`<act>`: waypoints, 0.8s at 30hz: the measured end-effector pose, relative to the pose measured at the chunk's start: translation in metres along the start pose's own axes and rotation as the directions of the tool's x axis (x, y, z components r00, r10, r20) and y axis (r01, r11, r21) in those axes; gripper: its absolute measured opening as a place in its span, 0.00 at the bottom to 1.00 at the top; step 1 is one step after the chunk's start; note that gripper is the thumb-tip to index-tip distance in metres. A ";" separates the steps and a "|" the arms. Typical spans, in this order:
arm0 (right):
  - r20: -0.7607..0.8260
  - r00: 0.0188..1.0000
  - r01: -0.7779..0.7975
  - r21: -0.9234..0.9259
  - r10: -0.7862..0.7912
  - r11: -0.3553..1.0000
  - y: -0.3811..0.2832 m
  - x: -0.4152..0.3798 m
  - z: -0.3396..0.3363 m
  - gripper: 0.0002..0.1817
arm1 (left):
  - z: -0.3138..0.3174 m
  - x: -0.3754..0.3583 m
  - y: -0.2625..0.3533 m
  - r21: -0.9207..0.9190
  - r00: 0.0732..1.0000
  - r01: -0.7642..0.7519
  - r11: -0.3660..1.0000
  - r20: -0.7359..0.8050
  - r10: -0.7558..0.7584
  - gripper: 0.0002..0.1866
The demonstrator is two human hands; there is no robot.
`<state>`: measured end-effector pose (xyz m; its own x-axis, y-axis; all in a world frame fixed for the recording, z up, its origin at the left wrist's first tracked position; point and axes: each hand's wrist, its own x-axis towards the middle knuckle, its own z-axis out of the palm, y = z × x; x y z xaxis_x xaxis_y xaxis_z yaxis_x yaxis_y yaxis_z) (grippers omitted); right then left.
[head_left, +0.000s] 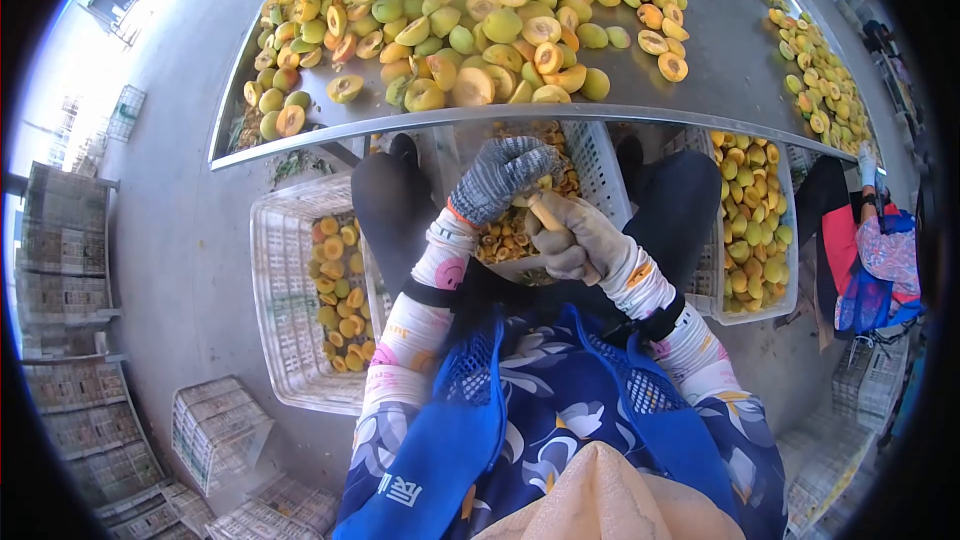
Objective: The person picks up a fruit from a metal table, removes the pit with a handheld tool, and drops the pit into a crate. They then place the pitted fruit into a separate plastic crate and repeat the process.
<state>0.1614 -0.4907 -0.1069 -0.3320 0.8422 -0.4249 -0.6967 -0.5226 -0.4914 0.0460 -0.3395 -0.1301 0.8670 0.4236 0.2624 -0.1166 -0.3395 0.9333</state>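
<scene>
My left hand (503, 178), in a grey knitted glove, is closed around a yellow peach half (545, 183), mostly hidden by the fingers. Close against it, my right hand (575, 242) in a pale grey glove grips a tool by its wooden handle (546, 214). The tool's working end meets the fruit and cannot be made out. Beneath both hands, between my knees, stands a crate (597, 165) holding cut fruit pieces. Beyond them, halved peaches (473, 87) are heaped on a metal table (400, 123), many with stones showing.
Left of my legs is a white crate (290, 340) partly filled with peach halves. A fuller crate (748, 316) stands at my right. Another person (885, 255) sits at the table's far right. Stacked crates (65, 260) line the left side; a loose crate (215, 430) lies on the floor.
</scene>
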 end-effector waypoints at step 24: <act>-0.358 0.860 -0.462 -0.849 -0.364 -0.257 0.025 0.064 -0.135 0.22 | -0.261 -0.150 0.008 0.602 0.620 0.782 0.162 -0.777 -0.106 0.23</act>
<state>0.2089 -0.4678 -0.2493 0.1958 0.8671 -0.4580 0.8720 -0.3677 -0.3232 -0.2115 -0.1867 -0.0986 0.1735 0.9516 0.2538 0.9508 -0.2291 0.2088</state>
